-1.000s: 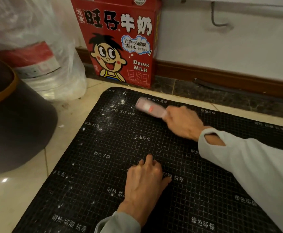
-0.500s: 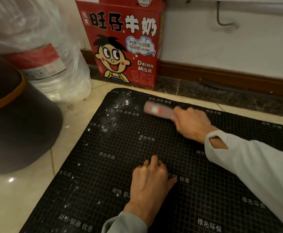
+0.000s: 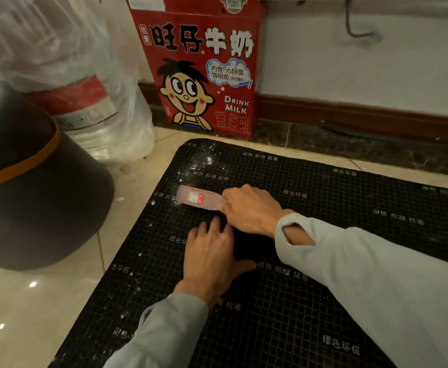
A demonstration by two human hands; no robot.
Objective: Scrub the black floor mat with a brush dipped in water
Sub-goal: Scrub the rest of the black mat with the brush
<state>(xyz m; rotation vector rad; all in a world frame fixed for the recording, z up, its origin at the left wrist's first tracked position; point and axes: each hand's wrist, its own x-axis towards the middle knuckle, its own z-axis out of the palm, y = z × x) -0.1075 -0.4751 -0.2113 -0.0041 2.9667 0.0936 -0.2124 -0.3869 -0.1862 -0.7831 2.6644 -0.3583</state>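
The black floor mat (image 3: pixel 310 274), with a fine grid and pale printed characters, covers the tiled floor from the middle to the right. White specks dot its far left corner and left edge. My right hand (image 3: pixel 252 208) grips the handle of a pink brush (image 3: pixel 196 199), whose head lies flat on the mat near the left edge, pointing left. My left hand (image 3: pixel 212 256) presses palm down on the mat just below the brush, fingers spread, holding nothing.
A dark round container with an orange band (image 3: pixel 31 181) stands on the tiles at the left. Behind it is a water jug wrapped in clear plastic (image 3: pixel 84 102). A red milk carton box (image 3: pixel 204 70) leans against the wall above the mat's far corner.
My right hand has drawn the brush from the mat's far left corner toward me and leftward, close to my left hand. The left hand stays pressed on the mat.
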